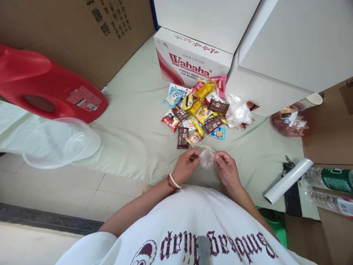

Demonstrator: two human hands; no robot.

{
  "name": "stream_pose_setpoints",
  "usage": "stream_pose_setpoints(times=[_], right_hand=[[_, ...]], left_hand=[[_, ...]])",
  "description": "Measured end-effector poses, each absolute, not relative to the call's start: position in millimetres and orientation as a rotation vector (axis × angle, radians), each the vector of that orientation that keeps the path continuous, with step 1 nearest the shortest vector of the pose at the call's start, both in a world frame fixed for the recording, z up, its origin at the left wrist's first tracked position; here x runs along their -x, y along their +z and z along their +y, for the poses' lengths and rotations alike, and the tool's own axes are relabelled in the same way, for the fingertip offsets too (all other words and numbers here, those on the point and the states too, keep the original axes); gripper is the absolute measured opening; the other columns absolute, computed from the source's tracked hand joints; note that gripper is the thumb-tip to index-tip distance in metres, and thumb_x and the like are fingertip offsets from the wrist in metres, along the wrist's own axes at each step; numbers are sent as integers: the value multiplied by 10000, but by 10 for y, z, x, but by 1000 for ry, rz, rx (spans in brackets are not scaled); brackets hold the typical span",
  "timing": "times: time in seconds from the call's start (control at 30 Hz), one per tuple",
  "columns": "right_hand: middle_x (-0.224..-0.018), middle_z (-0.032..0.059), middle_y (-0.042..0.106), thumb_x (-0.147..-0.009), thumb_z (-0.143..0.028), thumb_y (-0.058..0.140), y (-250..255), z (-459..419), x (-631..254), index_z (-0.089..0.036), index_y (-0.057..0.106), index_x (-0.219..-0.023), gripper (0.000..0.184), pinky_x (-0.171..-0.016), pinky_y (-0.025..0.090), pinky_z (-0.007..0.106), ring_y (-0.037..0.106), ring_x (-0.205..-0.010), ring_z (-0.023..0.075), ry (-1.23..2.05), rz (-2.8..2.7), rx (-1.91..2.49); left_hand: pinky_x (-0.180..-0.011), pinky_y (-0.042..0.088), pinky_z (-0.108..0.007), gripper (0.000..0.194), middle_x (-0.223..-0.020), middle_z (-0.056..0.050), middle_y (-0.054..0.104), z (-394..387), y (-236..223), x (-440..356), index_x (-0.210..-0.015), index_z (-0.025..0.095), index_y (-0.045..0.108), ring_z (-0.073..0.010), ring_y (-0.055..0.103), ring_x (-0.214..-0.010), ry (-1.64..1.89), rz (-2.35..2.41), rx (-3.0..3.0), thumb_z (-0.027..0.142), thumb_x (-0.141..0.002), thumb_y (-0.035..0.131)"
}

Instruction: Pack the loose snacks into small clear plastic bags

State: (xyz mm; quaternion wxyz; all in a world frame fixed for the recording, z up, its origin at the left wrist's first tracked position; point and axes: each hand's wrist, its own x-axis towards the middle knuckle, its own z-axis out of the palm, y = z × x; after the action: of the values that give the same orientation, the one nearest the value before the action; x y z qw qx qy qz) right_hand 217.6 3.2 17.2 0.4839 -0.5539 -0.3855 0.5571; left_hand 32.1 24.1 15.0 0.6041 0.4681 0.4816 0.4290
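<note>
Between my two hands a small clear plastic bag (207, 157) is stretched out. My left hand (185, 166) pinches one edge of it, and beaded bracelets circle that wrist. The opposite edge is pinched by my right hand (226, 168). Just beyond the bag lies a heap of small wrapped snacks (204, 112) in brown, yellow, blue, red and pink packets. A dark brown packet (182, 137) lies at the heap's near left edge. Crumpled clear plastic bags (238, 111) sit against the heap's right side.
A white Wahaha carton (190, 60) stands behind the heap. At left are a red jug (55, 88) and a translucent plastic basin (91, 141). To the right are a reddish bowl (278, 125) with packets, a white roll (288, 181), keys (288, 162) and plastic bottles (314, 176).
</note>
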Motion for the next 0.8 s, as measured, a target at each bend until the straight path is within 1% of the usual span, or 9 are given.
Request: stream_pose_setpoints(times=[0.2, 0.3, 0.37, 0.47, 0.53, 0.6, 0.67, 0.73, 0.8], right_hand=[[-714, -24, 603, -693, -389, 886, 25, 8, -2283, -222, 668, -769, 285, -577, 462, 232, 538, -646, 116, 1601, -465, 1287], [-727, -15, 614, -686, -409, 887, -58, -61, -2277, -214, 658, -768, 311, -526, 425, 224, 503, -603, 103, 1664, -441, 1320], [-817, 3, 642, -728, -449, 849, -70, -103, -2265, -227, 672, -848, 308, -538, 444, 239, 518, -632, 114, 1620, -575, 1376], [-1176, 59, 648, -730, -445, 843, 7, -129, -2250, -276, 655, -1157, 496, -784, 553, 333, 615, -964, 197, 1387, -1025, 1435], [-1397, 86, 559, -678, -419, 881, 91, -111, -2238, -289, 620, -1276, 666, -1020, 495, 427, 529, -1252, 266, 1227, -1362, 1426], [-1388, 87, 578, -709, -427, 858, 154, -64, -2222, -277, 684, -1188, 531, -1105, 423, 456, 498, -1308, 286, 1151, -1546, 1402], [-1156, 66, 680, -815, -467, 761, 168, 3, -2210, -257, 730, -980, 268, -1016, 476, 412, 601, -1126, 247, 1169, -1438, 1416], [-893, 24, 680, -856, -520, 698, 141, 74, -2209, -244, 693, -843, 277, -751, 528, 317, 618, -808, 177, 1268, -1096, 1454], [-773, -15, 630, -784, -552, 758, 104, 130, -2217, -236, 648, -803, 335, -516, 426, 243, 508, -595, 120, 1385, -758, 1466]], left_hand=[[-725, 511, -266, 209, -928, -15, 688, 247, 22, -65, -716, 173, 581, -115, 599, -762, 1023, 1011, -302, 197, -593, 748], [-734, 535, -279, 246, -939, -28, 705, 249, 28, -16, -721, 176, 568, -133, 627, -804, 1038, 937, -177, 173, -562, 755], [-707, 527, -267, 235, -914, -23, 704, 254, 45, -26, -719, 178, 561, -128, 623, -781, 1068, 923, -195, 173, -574, 746], [-644, 483, -229, 204, -889, -9, 696, 242, 63, -90, -703, 178, 554, -103, 594, -723, 1102, 1007, -325, 184, -604, 732], [-625, 458, -222, 179, -894, -2, 692, 213, 66, -143, -701, 177, 558, -88, 567, -685, 1103, 1085, -417, 197, -622, 718], [-625, 449, -230, 161, -904, -2, 690, 176, 65, -179, -700, 175, 563, -80, 546, -657, 1084, 1125, -485, 202, -629, 705], [-621, 439, -233, 159, -876, -3, 681, 142, 62, -179, -691, 175, 557, -83, 540, -649, 1057, 1099, -497, 207, -626, 699], [-612, 431, -233, 171, -787, 13, 640, 118, 52, -140, -674, 179, 542, -91, 535, -641, 1033, 1038, -453, 214, -614, 698], [-614, 436, -238, 173, -732, 23, 591, 98, 32, -79, -669, 181, 538, -101, 534, -645, 1002, 1020, -431, 231, -608, 691]])
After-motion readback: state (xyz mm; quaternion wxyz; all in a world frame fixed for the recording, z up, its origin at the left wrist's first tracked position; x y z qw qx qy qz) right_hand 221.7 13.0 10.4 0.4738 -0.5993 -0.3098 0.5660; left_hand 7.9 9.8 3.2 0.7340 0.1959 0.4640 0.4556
